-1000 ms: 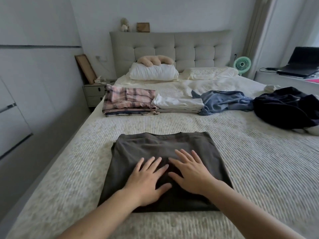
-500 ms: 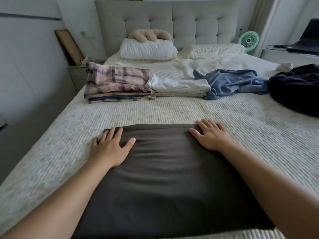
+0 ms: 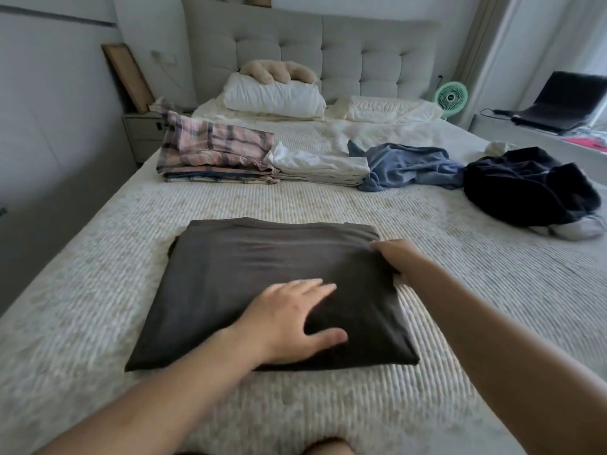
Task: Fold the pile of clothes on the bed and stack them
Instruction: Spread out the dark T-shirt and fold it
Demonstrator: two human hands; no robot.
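A dark grey folded garment (image 3: 246,274) lies flat on the bed (image 3: 98,290) in front of me. My left hand (image 3: 292,316) rests on its near middle, fingers spread and straight. At the garment's far right edge, my right hand (image 3: 394,257) grips the cloth, its fingers tucked under the edge and hidden. Further up the bed sit a folded pink plaid stack (image 3: 213,149) and a folded white stack (image 3: 318,162) side by side. An unfolded blue garment (image 3: 407,165) and a crumpled dark navy garment (image 3: 525,188) lie to the right.
Pillows (image 3: 272,96) lean against the padded headboard. A nightstand (image 3: 141,133) stands at the bed's left, a small green fan (image 3: 451,96) at the right. A laptop (image 3: 565,100) sits on a ledge beyond the bed's right edge.
My left hand slid from the garment's far left corner to its near middle. My right hand went from lying flat on the far right corner to gripping the right edge.
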